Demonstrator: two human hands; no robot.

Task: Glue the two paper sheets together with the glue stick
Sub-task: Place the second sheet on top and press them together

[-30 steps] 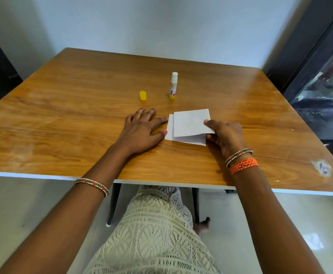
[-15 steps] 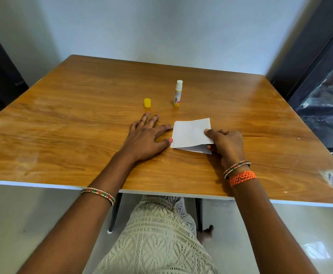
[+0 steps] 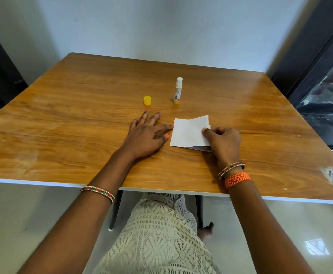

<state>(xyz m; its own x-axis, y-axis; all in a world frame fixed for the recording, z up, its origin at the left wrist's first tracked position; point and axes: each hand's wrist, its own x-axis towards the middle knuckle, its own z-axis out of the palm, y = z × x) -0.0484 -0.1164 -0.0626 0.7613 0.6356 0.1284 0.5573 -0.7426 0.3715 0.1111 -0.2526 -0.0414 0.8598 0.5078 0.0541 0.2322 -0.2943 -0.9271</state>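
Two sheets (image 3: 189, 133) lie stacked, seemingly misaligned; my right hand (image 3: 222, 141) pinches their edge, left hand (image 3: 146, 133) flat on desk (image 3: 63, 119).

left hand (image 3: 146, 135) flat, fingers spread, right hand (image 3: 222, 142) curled, pinching

The paper sheets (image 3: 189, 133) are being kept on the table (image 3: 63, 119), flanked by both hands, with the glue stick (image 3: 177, 91) behind them and the cap (image 3: 147, 100) behind-left.

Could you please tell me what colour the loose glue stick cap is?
Yellow; the cap stands on the table in the head view.
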